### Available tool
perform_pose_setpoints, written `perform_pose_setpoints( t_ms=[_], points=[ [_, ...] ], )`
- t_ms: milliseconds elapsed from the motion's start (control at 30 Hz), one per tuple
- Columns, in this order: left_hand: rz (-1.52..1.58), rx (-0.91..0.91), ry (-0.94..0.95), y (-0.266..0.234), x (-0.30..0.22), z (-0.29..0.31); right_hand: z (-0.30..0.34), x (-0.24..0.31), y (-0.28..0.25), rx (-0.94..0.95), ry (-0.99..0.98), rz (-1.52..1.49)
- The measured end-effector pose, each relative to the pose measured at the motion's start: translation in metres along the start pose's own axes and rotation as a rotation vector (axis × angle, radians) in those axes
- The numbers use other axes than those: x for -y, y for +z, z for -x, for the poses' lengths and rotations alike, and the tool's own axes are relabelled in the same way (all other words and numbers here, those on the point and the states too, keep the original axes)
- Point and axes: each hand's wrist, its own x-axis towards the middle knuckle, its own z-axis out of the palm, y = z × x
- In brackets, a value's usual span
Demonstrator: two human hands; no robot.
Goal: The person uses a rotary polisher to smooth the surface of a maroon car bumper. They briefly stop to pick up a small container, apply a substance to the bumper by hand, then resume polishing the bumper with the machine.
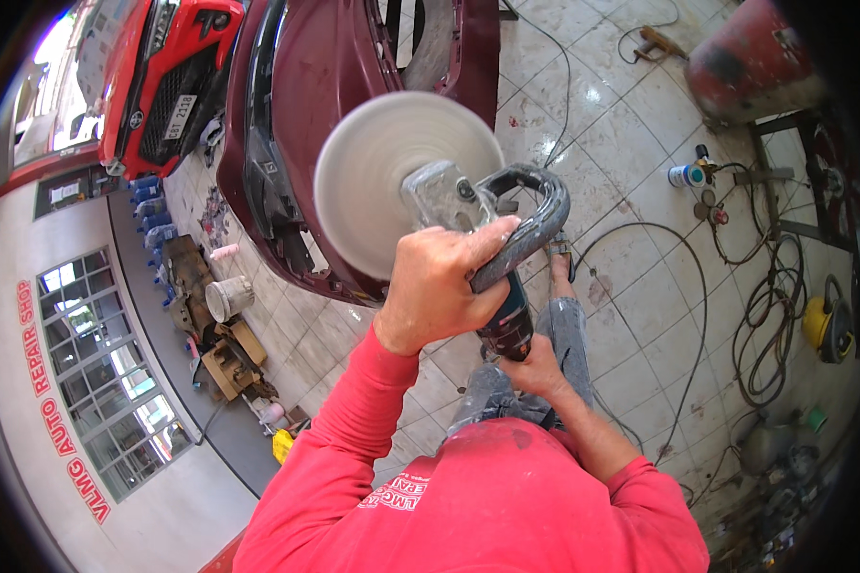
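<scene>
Looking down through the head view, here's my polisher (509, 320), right out in front of me, and both hands are on it! My left hand (447, 279) is wrapped round the black loop handle (554, 212), up by the grey gear head (438, 191). My right hand (533, 368) is closed round the back end of the body, lower down and over to the right, close to my jeans.

Now the line that matters: the tool's long axis runs on a slant, from my right hand at the rear, up and a little left to the head. And out at that far end sits the round white pad (358, 181), up and to the left of my left hand, its face ringed with blur, so I'd judge it is spinning.

Beyond it, there's the maroon bumper (330, 57), ahead and to the left, partly hidden by the disc. Is the pad touching that paint or hanging just above it? From up here I cannot tell. What is plain: my left hand is the nearer to pad and bumper both, my right the farther, back at the tail.
</scene>
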Motion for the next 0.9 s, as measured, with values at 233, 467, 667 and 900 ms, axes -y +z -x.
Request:
perform_pose_setpoints(
  t_ms=[233,467,667,900],
  points=[
    [0.012,0.028,0.044,0.012,-0.005,-0.029,-0.007,0.002,-0.01,-0.017,0.038,-0.071],
    [-0.011,0.055,0.041,0.01,-0.003,-0.02,-0.008,-0.003,-0.007,0.001,0.04,-0.035],
    [-0.004,0.088,-0.007,0.001,-0.004,0.005,0.007,0.002,0.012,-0.002,-0.046,-0.1],
    [0.028,0.066,0.042,0.007,0.0,-0.029,-0.004,0.013,-0.014,0.034,0.089,-0.075]
  ],
)
